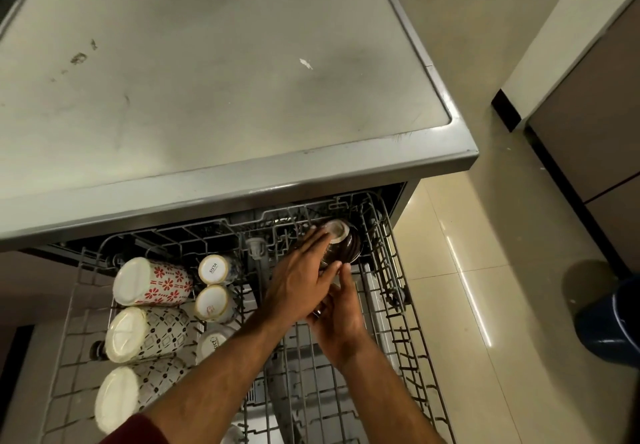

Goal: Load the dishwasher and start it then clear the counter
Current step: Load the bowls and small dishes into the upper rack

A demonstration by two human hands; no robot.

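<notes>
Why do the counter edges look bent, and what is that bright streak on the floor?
In the head view, the wide-angle lens bows the counter edges. The streak is a lamp's glare on the glossy floor tiles. Light is dim and warm, so the dark bowl under the left hand in the rack shows little detail, and the right hand looks slightly soft.

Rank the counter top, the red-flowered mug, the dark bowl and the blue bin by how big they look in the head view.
1. Counter top, by far.
2. Red-flowered mug and blue bin: look alike, and the bin is cropped by the frame edge.
3. Dark bowl, partly hidden by the left hand.
</notes>
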